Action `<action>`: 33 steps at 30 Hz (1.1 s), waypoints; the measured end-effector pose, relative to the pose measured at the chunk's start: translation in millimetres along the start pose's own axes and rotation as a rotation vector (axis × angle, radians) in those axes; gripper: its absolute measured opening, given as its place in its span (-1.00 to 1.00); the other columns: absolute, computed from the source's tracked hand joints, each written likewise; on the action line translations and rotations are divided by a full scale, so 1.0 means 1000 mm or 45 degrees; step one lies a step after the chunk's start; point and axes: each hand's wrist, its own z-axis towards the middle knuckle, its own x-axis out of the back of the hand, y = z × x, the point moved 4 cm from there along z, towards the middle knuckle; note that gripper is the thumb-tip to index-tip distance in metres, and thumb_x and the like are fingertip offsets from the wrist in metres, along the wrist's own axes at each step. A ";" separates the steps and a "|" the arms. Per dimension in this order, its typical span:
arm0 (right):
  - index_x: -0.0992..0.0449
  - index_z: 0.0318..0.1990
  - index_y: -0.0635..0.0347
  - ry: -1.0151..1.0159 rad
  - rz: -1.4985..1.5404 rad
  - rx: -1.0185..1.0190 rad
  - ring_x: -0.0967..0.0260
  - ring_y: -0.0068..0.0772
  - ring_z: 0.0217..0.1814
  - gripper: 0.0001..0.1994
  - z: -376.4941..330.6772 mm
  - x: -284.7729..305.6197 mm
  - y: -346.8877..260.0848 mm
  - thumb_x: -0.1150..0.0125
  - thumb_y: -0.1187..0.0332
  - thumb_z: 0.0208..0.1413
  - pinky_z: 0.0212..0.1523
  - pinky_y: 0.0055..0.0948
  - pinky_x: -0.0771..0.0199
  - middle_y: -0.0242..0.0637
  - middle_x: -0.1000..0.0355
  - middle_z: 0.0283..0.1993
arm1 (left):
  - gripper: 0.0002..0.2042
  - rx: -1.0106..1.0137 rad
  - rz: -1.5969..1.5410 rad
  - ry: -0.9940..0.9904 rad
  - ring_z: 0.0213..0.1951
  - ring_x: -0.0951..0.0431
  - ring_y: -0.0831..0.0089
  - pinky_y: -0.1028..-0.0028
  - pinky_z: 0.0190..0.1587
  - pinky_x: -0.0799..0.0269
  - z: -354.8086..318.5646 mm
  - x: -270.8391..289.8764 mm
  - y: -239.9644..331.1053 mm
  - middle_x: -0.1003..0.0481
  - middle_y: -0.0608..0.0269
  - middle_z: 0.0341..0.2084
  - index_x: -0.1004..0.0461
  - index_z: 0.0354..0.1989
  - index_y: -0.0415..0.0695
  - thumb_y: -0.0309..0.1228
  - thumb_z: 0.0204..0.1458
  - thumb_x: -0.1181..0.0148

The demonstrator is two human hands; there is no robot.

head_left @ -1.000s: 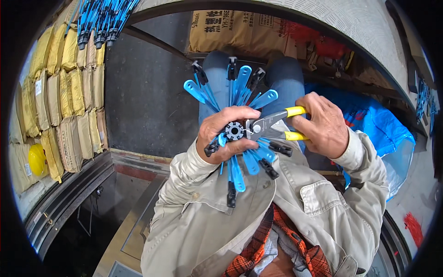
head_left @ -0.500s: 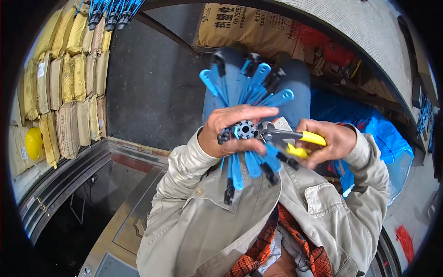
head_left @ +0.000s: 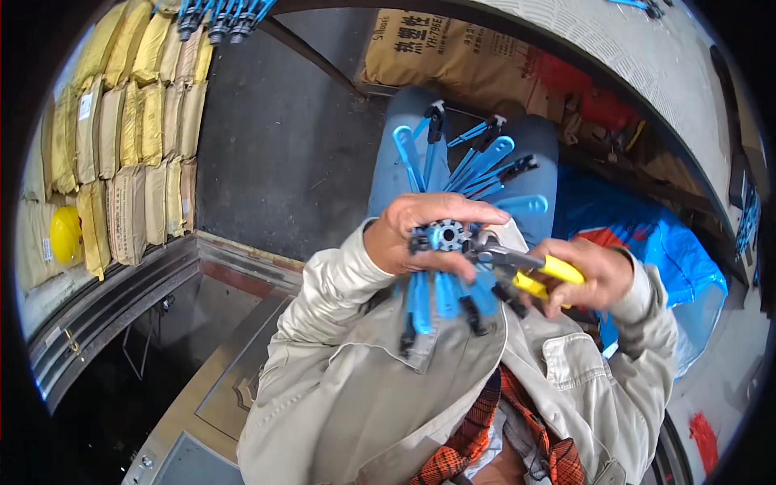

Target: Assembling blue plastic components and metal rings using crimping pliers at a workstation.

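- Nearest the camera are a beige jacket (head_left: 380, 388) and an orange plaid shirt (head_left: 477, 440) under it; both sleeves rise toward the middle of the view.
- The left hand (head_left: 424, 234) is wrapped tight around the hub (head_left: 446, 236), a dark toothed ring from which blue arms (head_left: 477, 166) fan out above and below the hand.
- The right hand (head_left: 586, 275) is closed on the yellow handles of the pliers (head_left: 525, 271); the tips meet the hub at its right side, just beside the left thumb.
- The hub sits in front of the chest, over the knees (head_left: 420, 129), not resting on any surface.
- Progress, as a judgement: the arms already look seated all around the ring, so the fitting seems mostly done; what the pliers grip at the hub is too small to tell, perhaps a pin or clip being set.
- Beyond the knees lies dark floor (head_left: 275, 137), with a blue bag (head_left: 647, 242) to the right.
- Farther left, yellow and tan sacks (head_left: 137, 129) stand in rows, a yellow helmet (head_left: 65, 234) beside them.
- At the far top edge, more blue pieces (head_left: 218, 16) lie together, and a brown sack (head_left: 453, 48) rests to their right.
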 end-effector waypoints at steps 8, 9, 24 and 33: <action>-0.15 0.10 0.33 0.050 -0.138 0.268 -0.36 -0.40 -0.56 -0.54 0.004 0.003 -0.017 -0.12 0.45 0.05 -0.56 -0.52 -0.40 -0.02 -0.38 -0.14 | -0.50 -0.048 0.007 0.017 -0.41 -0.48 0.43 0.51 -0.25 -0.37 -0.006 0.003 -0.004 -0.52 0.14 -0.28 -0.48 -0.20 -0.23 -0.34 -0.40 -0.46; -0.16 0.09 0.33 0.221 -0.449 0.334 -0.37 -0.41 -0.55 -0.55 0.004 0.001 -0.018 -0.11 0.46 0.06 -0.57 -0.53 -0.40 -0.02 -0.38 -0.14 | -0.50 -0.023 -0.011 0.056 -0.41 -0.47 0.43 0.51 -0.26 -0.37 -0.006 0.004 -0.006 -0.52 0.14 -0.28 -0.48 -0.20 -0.23 -0.34 -0.40 -0.46; -0.38 -0.06 0.20 0.089 0.125 0.206 -0.32 -0.36 -0.38 -0.63 0.002 0.001 0.001 -0.17 0.48 -0.12 -0.39 -0.43 -0.42 -0.14 -0.36 -0.17 | -0.47 -0.018 -0.019 0.146 -0.40 -0.46 0.42 0.52 -0.24 -0.36 -0.013 0.004 -0.009 -0.52 0.13 -0.29 -0.46 -0.18 -0.23 -0.31 -0.41 -0.45; -0.50 -0.25 -0.01 1.019 -1.687 0.385 -0.36 -0.20 -0.19 -0.70 0.010 -0.007 -0.018 -0.29 0.38 -0.27 0.01 -0.04 -0.32 -0.12 -0.34 -0.10 | -0.45 -0.099 0.113 0.449 -0.36 -0.46 0.42 0.51 -0.20 -0.35 -0.009 -0.002 0.001 -0.50 0.11 -0.21 -0.44 -0.16 -0.24 -0.33 -0.42 -0.46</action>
